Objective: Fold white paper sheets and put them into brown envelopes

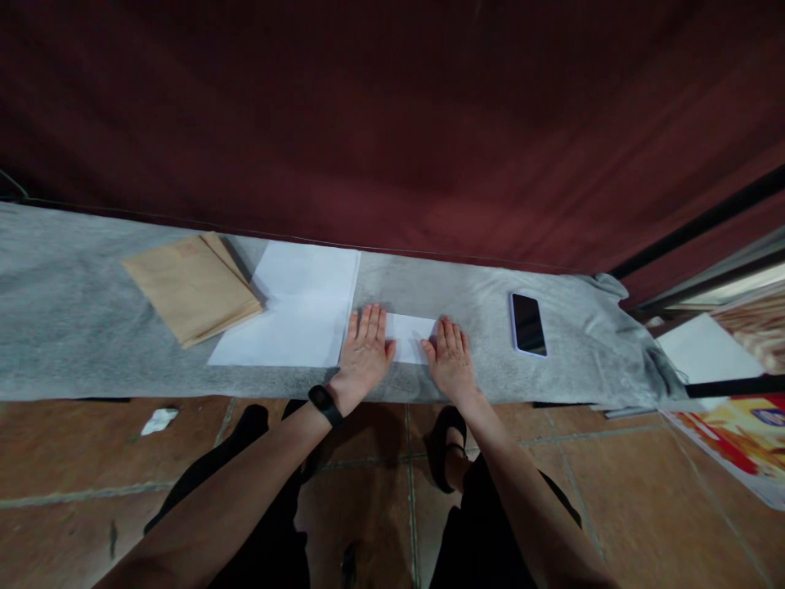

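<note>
A small folded white paper (410, 337) lies on the grey cloth, its two ends covered by my hands. My left hand (366, 348) rests flat on its left end, fingers stretched out and pointing away from me; a black band circles that wrist. On the right end my right hand (450, 356) lies flat too, thumb apart from the fingers. Just left of my left hand are larger white sheets (300, 311). A stack of brown envelopes (195, 286) overlaps the left part of those sheets.
The grey cloth (484, 319) covers a narrow bench against a dark red fabric wall (392, 147). To the right lies a phone (528, 325) with a dark screen. A colourful printed box (742, 433) is at the far right, and a crumpled tissue (159, 420) lies on the tiled floor.
</note>
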